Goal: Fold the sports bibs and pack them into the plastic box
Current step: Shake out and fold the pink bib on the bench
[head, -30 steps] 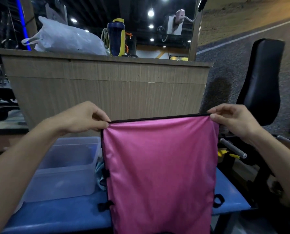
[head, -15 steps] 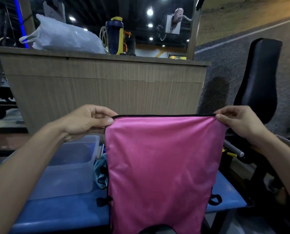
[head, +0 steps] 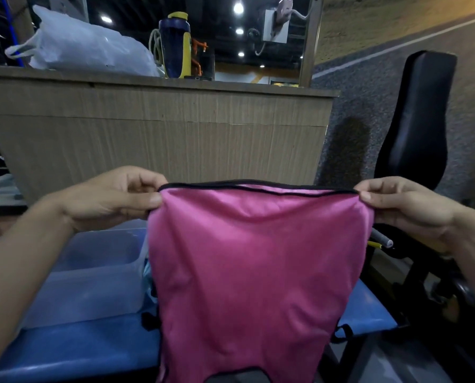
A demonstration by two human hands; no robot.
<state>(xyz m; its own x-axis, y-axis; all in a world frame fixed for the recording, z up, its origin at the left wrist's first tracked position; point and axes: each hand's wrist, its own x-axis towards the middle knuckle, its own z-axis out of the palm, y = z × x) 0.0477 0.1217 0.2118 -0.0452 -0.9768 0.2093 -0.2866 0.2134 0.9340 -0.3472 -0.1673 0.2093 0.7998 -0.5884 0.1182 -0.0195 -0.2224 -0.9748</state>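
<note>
One pink bib (head: 255, 266) with black trim hangs upright above the blue counter (head: 87, 346), its top edge sagging slightly between the hands. The left hand (head: 112, 197) pinches the upper left corner, thumb against curled fingers (head: 148, 200); the right hand (head: 404, 205) pinches the upper right corner likewise. A clear plastic box (head: 92, 275) sits on the counter, left of the bib. Half a second ago the top edge was taut and straight; now both layers part and droop.

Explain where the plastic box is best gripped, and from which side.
Take the plastic box by its raised rim, on opposite walls, from above: it stands upright and open on the blue bench, and the pink bib covers its right edge.
</note>
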